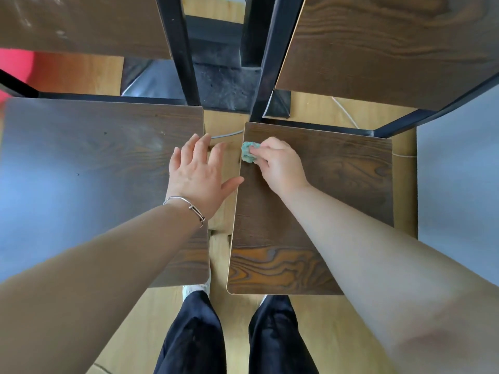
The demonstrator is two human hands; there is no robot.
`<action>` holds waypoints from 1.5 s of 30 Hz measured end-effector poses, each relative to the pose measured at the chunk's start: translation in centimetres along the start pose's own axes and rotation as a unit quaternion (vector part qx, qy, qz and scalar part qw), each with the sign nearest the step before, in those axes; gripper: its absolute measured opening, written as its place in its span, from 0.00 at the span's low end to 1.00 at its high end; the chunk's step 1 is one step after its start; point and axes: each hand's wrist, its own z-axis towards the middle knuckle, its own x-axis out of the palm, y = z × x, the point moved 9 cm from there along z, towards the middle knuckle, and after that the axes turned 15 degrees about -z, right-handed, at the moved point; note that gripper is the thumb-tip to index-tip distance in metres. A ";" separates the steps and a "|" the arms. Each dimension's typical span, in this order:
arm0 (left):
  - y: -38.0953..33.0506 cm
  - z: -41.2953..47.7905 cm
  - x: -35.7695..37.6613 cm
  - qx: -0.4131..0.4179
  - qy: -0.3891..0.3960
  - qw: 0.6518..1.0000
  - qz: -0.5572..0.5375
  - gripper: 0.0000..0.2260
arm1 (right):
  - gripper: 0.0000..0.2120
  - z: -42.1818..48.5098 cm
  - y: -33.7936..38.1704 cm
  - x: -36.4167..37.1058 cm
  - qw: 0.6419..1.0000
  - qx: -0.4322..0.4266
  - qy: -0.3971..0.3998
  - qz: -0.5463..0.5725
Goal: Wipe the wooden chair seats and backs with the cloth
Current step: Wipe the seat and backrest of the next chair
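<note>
Right arm (378, 252) — cloth (248, 152) on seat (337, 184)

Floor (324, 333): pale yellow wood-grain boards, evenly lit. Beyond the gap between left chair (94, 157) and right chair (324, 184), a dark grey gritty slab (224, 85) lies on the boards, with a black post (252, 31) rising from it. A thin white cable (347, 110) curves over the floor just right of the slab. A grey cable (226, 133) crosses the gap. Red shape (13, 68) at upper left edge, blurred, unidentified. Pale blue-grey surface (459, 171) at right, featureless. Cool bluish glare across the left chair's seat.
</note>
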 end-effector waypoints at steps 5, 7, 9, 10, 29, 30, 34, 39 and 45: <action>-0.7 -1.6 0.3 0.016 0.017 1.000 0.013 0.35 | 0.12 -6.8 0.9 0.6 0.999 -0.034 0.008 0.005; -0.8 -2.3 0.5 0.023 0.025 0.999 0.019 0.35 | 0.12 -9.5 1.2 0.8 0.999 -0.042 0.006 0.005; -0.9 -2.9 0.9 0.029 0.033 0.999 0.025 0.35 | 0.12 -12.2 1.8 0.8 0.998 -0.059 0.001 -0.002; -0.9 -3.2 1.1 0.032 0.036 0.998 0.028 0.34 | 0.11 -13.5 2.0 0.9 0.998 -0.069 0.003 -0.008; -5.5 -0.3 3.9 0.023 0.034 0.998 0.042 0.35 | 0.12 -7.3 -23.3 -6.4 0.902 0.418 -0.080 0.072; -5.8 -0.2 3.9 0.023 0.032 0.998 0.038 0.34 | 0.12 -6.6 -23.5 -6.2 0.898 0.426 -0.074 0.076; -5.7 -0.1 3.8 0.026 0.034 0.999 0.031 0.33 | 0.13 -3.6 -19.1 -5.1 0.925 0.374 -0.053 0.053; -4.8 -0.5 3.2 0.029 0.044 0.998 0.041 0.33 | 0.13 -1.9 -11.1 -2.9 0.975 0.216 0.003 0.051; -4.2 -2.2 3.8 0.031 0.061 0.996 0.054 0.34 | 0.12 -8.0 -4.5 -0.5 0.997 0.044 0.025 0.054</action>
